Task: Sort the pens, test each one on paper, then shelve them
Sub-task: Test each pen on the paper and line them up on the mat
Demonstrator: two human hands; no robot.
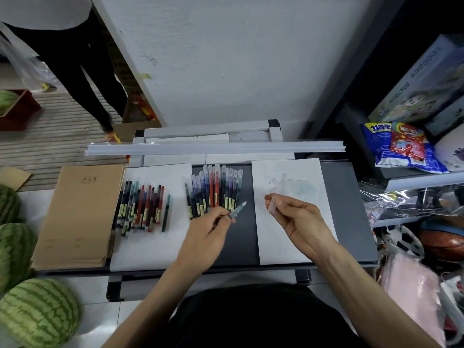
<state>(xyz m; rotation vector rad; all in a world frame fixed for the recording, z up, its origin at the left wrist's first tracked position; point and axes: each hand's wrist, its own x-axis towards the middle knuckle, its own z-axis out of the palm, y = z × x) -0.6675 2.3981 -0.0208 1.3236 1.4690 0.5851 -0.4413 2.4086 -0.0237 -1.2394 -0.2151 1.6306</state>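
My left hand (212, 226) pinches an uncapped teal pen (238, 209), its tip pointing up and right above the dark table (346, 209). My right hand (292, 216) grips a clear pen cap (271, 204) over a white test sheet (288, 182) with faint scribbles. Between the hands and the far edge lies a row of capped pens (216, 189) with clear caps. A second group of pens (141, 205) lies on another white sheet (150, 242) at the left.
Brown notebooks (80, 214) are stacked on the table's left end. A long white rail (213, 147) runs across the back. Watermelons (37, 312) sit on the floor at left. Shelves with snack bags (399, 146) and boxes stand at right. A person's legs (82, 71) are at the far left.
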